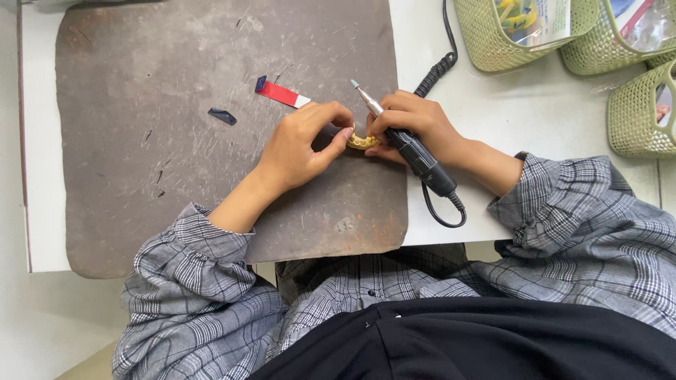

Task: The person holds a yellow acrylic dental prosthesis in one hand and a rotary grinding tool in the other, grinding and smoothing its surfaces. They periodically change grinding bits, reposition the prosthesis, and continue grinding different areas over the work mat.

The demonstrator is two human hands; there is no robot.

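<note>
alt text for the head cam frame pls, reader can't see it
Seen from above, a person's left hand and right hand together pinch a small yellow dental model over a worn grey mat; the right hand also grips a black corded rotary handpiece, tip pointing away. A red-and-blue strip lies nearby, green mesh baskets at top right.

A mat (176,176) covers the left part of the table (535,119), its near edge overhanging the table's near edge. On the mat near its far right corner lies a strip (282,93), with a scrap (222,116) just left of it. At the mat's right edge the left hand (299,148) and right hand (412,127) meet on a dental cast (362,141); the handpiece (405,141) lies across the right hand, tip toward the far edge. Its cord (440,67) runs to the table's far edge. Three baskets (493,42) stand in the far right corner.
</note>
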